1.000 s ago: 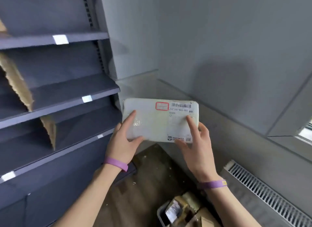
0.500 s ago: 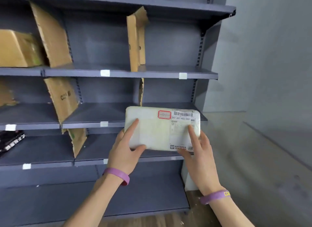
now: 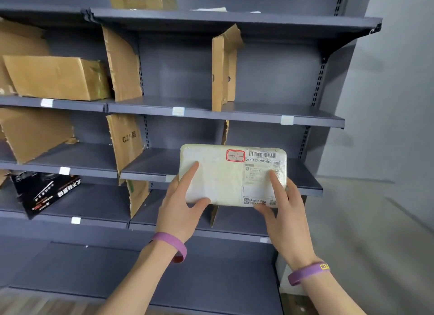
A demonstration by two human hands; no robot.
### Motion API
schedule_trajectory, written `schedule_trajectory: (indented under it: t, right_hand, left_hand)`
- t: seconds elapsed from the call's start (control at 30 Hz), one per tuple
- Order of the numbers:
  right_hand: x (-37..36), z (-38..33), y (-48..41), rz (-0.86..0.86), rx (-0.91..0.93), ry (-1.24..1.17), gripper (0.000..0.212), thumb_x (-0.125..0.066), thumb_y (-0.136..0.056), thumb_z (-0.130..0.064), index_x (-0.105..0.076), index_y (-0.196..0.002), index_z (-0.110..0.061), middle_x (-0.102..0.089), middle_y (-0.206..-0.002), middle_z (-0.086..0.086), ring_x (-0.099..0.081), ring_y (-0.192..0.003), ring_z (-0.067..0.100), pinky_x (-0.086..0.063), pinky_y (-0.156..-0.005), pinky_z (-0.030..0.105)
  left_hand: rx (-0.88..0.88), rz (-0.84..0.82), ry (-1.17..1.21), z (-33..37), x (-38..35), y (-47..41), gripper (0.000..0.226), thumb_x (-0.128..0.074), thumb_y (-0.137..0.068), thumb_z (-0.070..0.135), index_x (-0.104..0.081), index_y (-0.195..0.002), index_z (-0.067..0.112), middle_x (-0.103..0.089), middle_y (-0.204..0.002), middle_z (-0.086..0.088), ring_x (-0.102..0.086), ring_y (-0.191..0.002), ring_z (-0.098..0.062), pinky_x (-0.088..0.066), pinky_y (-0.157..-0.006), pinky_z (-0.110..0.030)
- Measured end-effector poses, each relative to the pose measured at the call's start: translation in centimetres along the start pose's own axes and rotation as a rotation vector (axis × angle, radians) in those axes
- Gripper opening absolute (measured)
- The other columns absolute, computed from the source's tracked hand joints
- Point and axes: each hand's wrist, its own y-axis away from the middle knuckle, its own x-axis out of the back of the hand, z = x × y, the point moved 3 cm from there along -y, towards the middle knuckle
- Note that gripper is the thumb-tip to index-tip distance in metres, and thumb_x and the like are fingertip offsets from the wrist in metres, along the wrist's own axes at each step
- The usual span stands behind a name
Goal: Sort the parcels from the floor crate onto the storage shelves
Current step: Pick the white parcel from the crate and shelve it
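Head view: our left hand (image 3: 180,206) and right hand (image 3: 281,211), purple bands on both wrists, grasp the white parcel (image 3: 232,175) by its lower corners, in the air before the grey shelves (image 3: 234,114). Beyond, cardboard dividers (image 3: 223,68) split the bays; a brown box (image 3: 56,76) sits upper left.

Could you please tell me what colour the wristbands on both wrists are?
Purple, clearest in the head view: left wristband, right wristband.

A white plastic-wrapped parcel (image 3: 232,175) is being held level, label facing the camera (red-bordered box, barcode, code 247-247-A02-060), in front of the grey storage shelves (image 3: 225,111), overlapping the right bay's third shelf edge.
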Motion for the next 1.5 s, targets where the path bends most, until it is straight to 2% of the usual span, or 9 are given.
schedule_trajectory:
  t: [0.1, 0.23, 0.4, 0.53, 0.77, 0.97, 1.33, 1.43, 1.5]
  right_hand:
    - [0.6, 1.2, -0.5, 0.014, 0.003, -0.013, 0.078, -0.07, -0.085, -0.014, -0.027, -0.149, -0.027, -0.037, -0.144, 0.009, -0.041, -0.124, 0.03, -0.046, -0.098, 0.047]
    - [2.9, 3.3, -1.9, 0.061, 0.029, -0.04, 0.077, -0.07, -0.084, -0.01, -0.031, -0.148, -0.025, -0.037, -0.144, 0.01, -0.039, -0.127, 0.029, -0.045, -0.098, 0.049]
    - [6.5, 6.1, -5.8, 0.111, 0.069, -0.013, 0.077, -0.069, -0.085, -0.01, -0.03, -0.148, -0.028, -0.036, -0.145, 0.008, -0.038, -0.127, 0.03, -0.044, -0.099, 0.049]
    - [8.4, 7.7, -9.8, 0.143, 0.089, -0.02, 0.074, -0.067, -0.085, -0.006, -0.032, -0.147, -0.023, -0.039, -0.142, 0.011, -0.041, -0.123, 0.033, -0.044, -0.097, 0.05]
    - [9.7, 9.9, -19.2, 0.26, 0.13, 0.035, 0.07, -0.065, -0.087, -0.009, -0.032, -0.147, -0.025, -0.043, -0.135, 0.01, -0.041, -0.121, 0.033, -0.038, -0.097, 0.039]
    - [8.1, 12.4, -25.1, 0.301, 0.1, 0.093, 0.068, -0.063, -0.091, -0.017, -0.028, -0.147, -0.029, -0.04, -0.141, 0.004, -0.037, -0.128, 0.025, -0.036, -0.1, 0.032]
    - [7.3, 16.1, -29.4, 0.29, 0.064, 0.132, 0.056, -0.051, -0.097, -0.024, -0.029, -0.147, -0.031, -0.043, -0.136, 0.003, -0.042, -0.12, 0.03, -0.037, -0.101, 0.037]
    - [7.4, 16.5, -31.2, 0.295, 0.1, 0.121, 0.05, -0.046, -0.098, -0.026, -0.033, -0.146, -0.028, -0.045, -0.135, 0.004, -0.042, -0.118, 0.031, -0.034, -0.098, 0.033]
    - [7.4, 16.8, -33.0, 0.305, 0.12, 0.145, 0.046, -0.044, -0.099, -0.031, -0.037, -0.144, -0.027, -0.047, -0.136, 0.005, -0.043, -0.117, 0.032, -0.033, -0.097, 0.033]
  left_hand:
    - [0.007, -0.027, 0.046, 0.6, -1.4, -0.2, 0.079, -0.072, -0.082, 0.023, -0.026, -0.13, 0.066, -0.043, -0.138, 0.012, -0.043, -0.118, -0.013, -0.044, -0.086, -0.028]
    - [-0.03, -0.026, 0.081, 2.6, -3.6, -1.0, 0.079, -0.072, -0.082, 0.026, -0.025, -0.128, 0.07, -0.041, -0.137, 0.017, -0.04, -0.113, -0.006, -0.046, -0.088, -0.032]
    - [-0.098, 0.014, 0.154, 6.7, -7.0, -3.1, 0.079, -0.072, -0.082, 0.025, -0.025, -0.123, 0.073, -0.04, -0.134, 0.022, -0.039, -0.113, 0.0, -0.039, -0.079, -0.013]
    - [-0.116, 0.04, 0.136, 9.4, -8.8, -6.7, 0.074, -0.072, -0.081, 0.027, -0.031, -0.133, 0.06, -0.042, -0.137, 0.017, -0.04, -0.112, -0.003, -0.041, -0.089, -0.026]
    - [-0.229, 0.046, 0.168, 12.8, -12.1, -16.2, 0.07, -0.07, -0.083, 0.031, -0.032, -0.137, 0.055, -0.043, -0.138, 0.016, -0.042, -0.124, -0.013, -0.041, -0.098, -0.031]
    - [-0.299, 0.036, 0.197, 12.0, -15.7, -23.4, 0.069, -0.07, -0.083, 0.035, -0.032, -0.139, 0.051, -0.042, -0.141, 0.015, -0.041, -0.126, -0.011, -0.036, -0.09, -0.022]
    - [-0.368, 0.06, 0.14, 12.8, -19.1, -28.1, 0.061, -0.061, -0.085, 0.049, -0.034, -0.14, 0.048, -0.043, -0.141, 0.014, -0.038, -0.13, -0.018, -0.038, -0.103, -0.04]
    - [-0.37, 0.103, 0.159, 13.2, -19.7, -28.9, 0.056, -0.056, -0.088, 0.05, -0.035, -0.14, 0.044, -0.043, -0.141, 0.012, -0.034, -0.128, -0.013, -0.032, -0.104, -0.035]
    - [-0.362, 0.122, 0.118, 13.4, -20.3, -29.9, 0.054, -0.05, -0.091, 0.051, -0.031, -0.142, 0.044, -0.042, -0.143, 0.009, -0.031, -0.124, -0.013, -0.027, -0.097, -0.029]
